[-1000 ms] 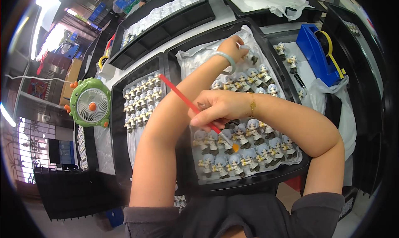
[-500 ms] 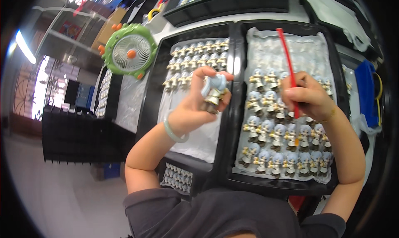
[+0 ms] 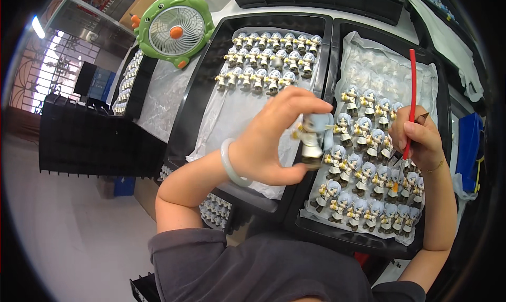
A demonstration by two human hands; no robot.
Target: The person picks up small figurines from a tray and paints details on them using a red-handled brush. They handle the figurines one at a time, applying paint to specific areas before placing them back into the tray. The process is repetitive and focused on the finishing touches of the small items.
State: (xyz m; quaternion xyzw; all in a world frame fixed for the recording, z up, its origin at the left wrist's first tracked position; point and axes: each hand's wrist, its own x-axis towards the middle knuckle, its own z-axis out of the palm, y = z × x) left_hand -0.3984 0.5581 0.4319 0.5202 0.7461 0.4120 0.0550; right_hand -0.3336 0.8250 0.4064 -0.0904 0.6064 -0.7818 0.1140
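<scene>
Two black trays sit side by side on the bench (image 3: pixel 174 91), each lined w/ clear plastic sheet. Left tray (image 3: pixel 211 54) holds three short rows of small figurines (image 3: pixel 269 56) at its far end; near half is bare sheet. Right tray (image 3: pixel 337 43) carries more figurines (image 3: pixel 363 196) in rows across the middle and near end, far end is bare sheet.

Left hand (image 3: pixel 269 149), w/ a pale bangle (image 3: pixel 230 162) at the wrist, pinches one figurine (image 3: pixel 314 136), pale blue hair, white body, between thumb below and fingertips above, held upright in the air over the seam between the trays. Right hand (image 3: pixel 419 138) is curled shut round a red-handled brush (image 3: pixel 411 96), handle pointing away, tip pointing down near the figurines in the right tray; it's near the held figurine but not touching.

Vs half a sec ago: same pinch on the figurine, but the left hand now sits lower and closer to the right tray; brush hand is at much the same spot over the right tray. View has tilted a bit.

Green round fan (image 3: pixel 176 30) stands at the bench's far left corner, well apart from both hands. More figurine trays (image 3: pixel 129 85) line the left edge. Blue bin (image 3: pixel 469 149) lies just beyond the right tray's right edge. Open room: bare sheet in left tray's near half, directly under the left wrist.
</scene>
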